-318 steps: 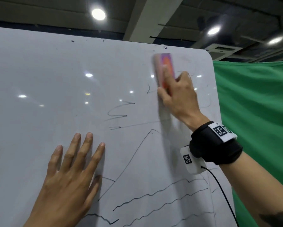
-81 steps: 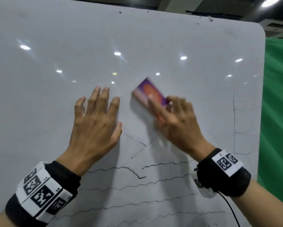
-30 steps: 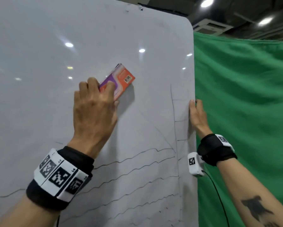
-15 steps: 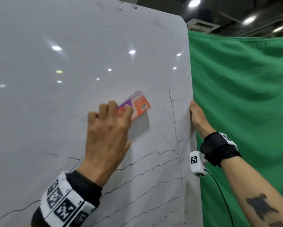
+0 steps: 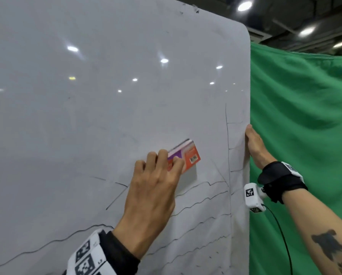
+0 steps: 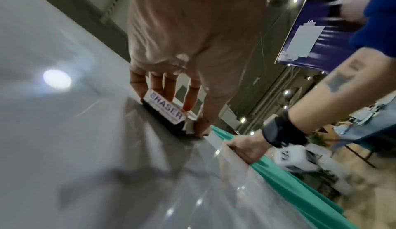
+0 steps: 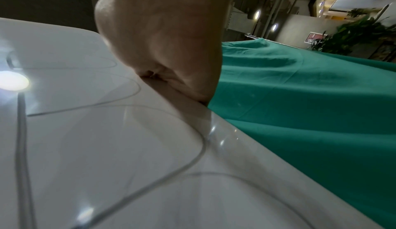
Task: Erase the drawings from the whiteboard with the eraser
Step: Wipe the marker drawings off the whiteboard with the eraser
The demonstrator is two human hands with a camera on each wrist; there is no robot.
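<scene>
1. The eraser (image 5: 183, 156) is held flat against the whiteboard (image 5: 86, 116) by the left hand (image 5: 154, 195), low on the board's right half. The fingers are curled over its printed back and the thumb is pressed to its lower side, so that the dark pad is kept face-down on the surface, as is seen most plainly in the left wrist view.

2. Such a grip is judged to serve two ends: pressure is spread over the whole pad, and the block can be steered without being tipped onto an edge.

3. The board's right edge is clasped by the right hand (image 5: 254, 145), the thumb on the front face and the fingers hidden behind the panel. Nothing else is held by it. The hold is probably there to brace the board against the push of the wiping.

4. The drawings (image 5: 201, 203) left to be cleared are wavy lines below the eraser, a long vertical stroke with short side branches near the right edge, and a few loose strokes to the lower left. The upper area is shown largely clean, only faint smudges remaining, so the task is judged roughly half done.

5. The eraser is placed just above the topmost wavy line, and a downward pass is therefore the likely next move. Behind the board a green cloth (image 5: 304, 126) is hung.
</scene>
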